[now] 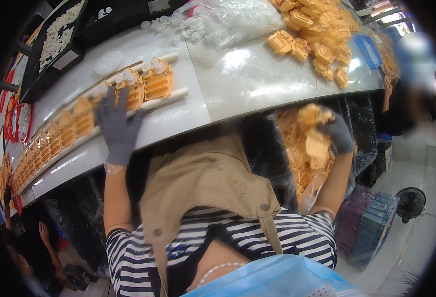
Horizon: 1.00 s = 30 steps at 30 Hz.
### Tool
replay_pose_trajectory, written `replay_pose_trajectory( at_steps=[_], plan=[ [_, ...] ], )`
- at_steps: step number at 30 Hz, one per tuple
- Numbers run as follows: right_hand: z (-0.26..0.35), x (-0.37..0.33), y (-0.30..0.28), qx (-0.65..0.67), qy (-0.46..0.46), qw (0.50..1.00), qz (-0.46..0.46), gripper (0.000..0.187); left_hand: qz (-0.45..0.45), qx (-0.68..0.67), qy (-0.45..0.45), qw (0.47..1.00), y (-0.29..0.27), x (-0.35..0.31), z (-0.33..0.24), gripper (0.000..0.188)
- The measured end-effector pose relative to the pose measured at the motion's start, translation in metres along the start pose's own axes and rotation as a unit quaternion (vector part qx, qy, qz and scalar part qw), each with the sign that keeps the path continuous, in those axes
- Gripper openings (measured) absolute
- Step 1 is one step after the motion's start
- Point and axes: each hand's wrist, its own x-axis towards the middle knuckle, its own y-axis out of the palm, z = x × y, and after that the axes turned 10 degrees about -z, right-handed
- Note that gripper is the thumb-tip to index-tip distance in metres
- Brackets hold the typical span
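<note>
2 gloved hands. Left hand: fingers spread at orange part row on 2 white rails; far end too small to count. Right hand: closed on orange pieces over 1 loose heap; blurred, count unclear.

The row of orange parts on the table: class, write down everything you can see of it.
The row of orange parts looks like molded plastic, with ribbed, compartment-like faces. The parts sit side by side in a slanting line along two pale rails on the table. Translucent white pieces lie on the right-end parts. The grey-gloved left hand overlaps the row, its fingers spread; exact contact is unclear.
</note>
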Motion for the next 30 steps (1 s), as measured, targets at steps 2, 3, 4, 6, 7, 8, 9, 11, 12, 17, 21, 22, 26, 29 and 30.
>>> replay_pose_trajectory(
  at_steps=[2, 3, 4, 6, 7, 8, 9, 11, 12, 17, 21, 22, 26, 29, 30],
  plan=[
    [0.031, 0.035, 0.029, -0.021, -0.013, 1.0, 0.014, 0.028, 0.0, -0.012, -0.009, 1.0, 0.0, -0.002, 0.002, 0.066],
    [0.045, 0.053, 0.048, -0.054, -0.041, 0.997, 0.028, 0.028, -0.003, -0.007, -0.014, 1.0, -0.001, -0.003, 0.002, 0.066],
    [0.058, 0.066, 0.071, -0.061, -0.032, 0.997, 0.024, 0.035, 0.001, -0.009, -0.014, 1.0, 0.001, -0.002, 0.002, 0.066],
    [0.062, 0.104, 0.094, -0.074, -0.056, 0.994, 0.054, 0.048, -0.002, -0.009, -0.014, 1.0, 0.0, 0.001, -0.001, 0.065],
    [0.064, 0.112, 0.102, -0.099, -0.098, 0.989, 0.043, 0.048, -0.024, -0.011, -0.019, 0.999, -0.002, 0.001, -0.003, 0.063],
    [0.07, 0.117, 0.112, -0.123, -0.14, 0.982, 0.035, 0.049, -0.046, -0.01, -0.027, 0.999, -0.004, 0.001, -0.006, 0.06],
    [0.073, 0.122, 0.118, -0.125, -0.146, 0.98, 0.042, 0.049, -0.049, -0.004, -0.034, 0.998, -0.007, 0.002, -0.009, 0.06],
    [0.077, 0.129, 0.125, -0.096, -0.174, 0.979, -0.041, 0.043, -0.157, -0.146, -0.002, 0.977, -0.017, 0.007, -0.021, 0.057],
    [0.088, 0.124, 0.135, -0.1, -0.178, 0.979, -0.031, 0.043, -0.169, -0.187, 0.024, 0.967, -0.021, 0.009, -0.031, 0.054],
    [0.123, 0.082, 0.195, -0.072, -0.166, 0.983, 0.041, 0.031, -0.119, -0.339, 0.195, 0.913, -0.037, 0.044, -0.119, 0.048],
    [0.124, 0.062, 0.226, 0.148, -0.063, 0.974, 0.161, 0.039, -0.196, -0.431, 0.066, 0.879, -0.014, 0.05, -0.117, 0.025],
    [0.107, 0.067, 0.23, 0.299, -0.053, 0.935, 0.184, 0.042, -0.197, -0.431, 0.066, 0.878, -0.015, 0.05, -0.113, 0.025],
    [0.099, 0.051, 0.259, 0.191, -0.066, 0.963, 0.178, 0.039, -0.035, -0.652, -0.315, 0.689, -0.027, 0.042, -0.101, 0.018],
    [0.095, 0.056, 0.269, 0.183, -0.056, 0.966, 0.172, 0.029, 0.012, -0.648, -0.336, 0.683, -0.024, 0.029, -0.097, 0.022],
    [0.097, 0.057, 0.27, 0.187, -0.016, 0.963, 0.192, 0.026, 0.015, -0.668, -0.34, 0.662, -0.02, 0.025, -0.096, 0.025]
  ],
)
